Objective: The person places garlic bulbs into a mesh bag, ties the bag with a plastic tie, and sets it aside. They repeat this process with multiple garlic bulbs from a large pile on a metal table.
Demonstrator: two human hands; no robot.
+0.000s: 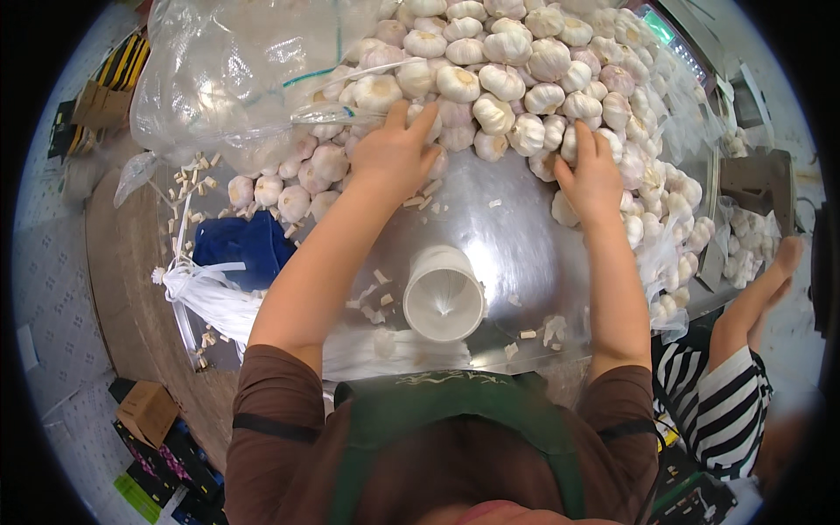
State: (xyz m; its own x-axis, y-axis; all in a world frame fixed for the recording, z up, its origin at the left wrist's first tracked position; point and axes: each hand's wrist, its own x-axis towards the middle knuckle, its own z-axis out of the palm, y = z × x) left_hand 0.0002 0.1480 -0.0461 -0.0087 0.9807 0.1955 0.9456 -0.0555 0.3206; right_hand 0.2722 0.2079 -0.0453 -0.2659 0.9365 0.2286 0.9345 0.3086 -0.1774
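A large pile of garlic bulbs [505,82] covers the far part of a metal tabletop [499,197]. My left hand [397,151] rests on its left side, fingers spread over bulbs near the plastic bag's edge. At the right side, my right hand [590,177] touches bulbs with bent fingers. Whether either hand grips a bulb cannot be told, as the fingers partly cover them. Between my forearms lies a white ribbed plastic cup [445,295], its opening towards me, with something thin and white inside.
A clear plastic bag [223,79] covers the far left. Nearer are a blue cloth [243,246], a bundle of white strips [213,289] and cut garlic stems [190,180]. At right are netted garlic [751,239] and another person's arm [748,305]. Cardboard boxes [147,413] stand lower left.
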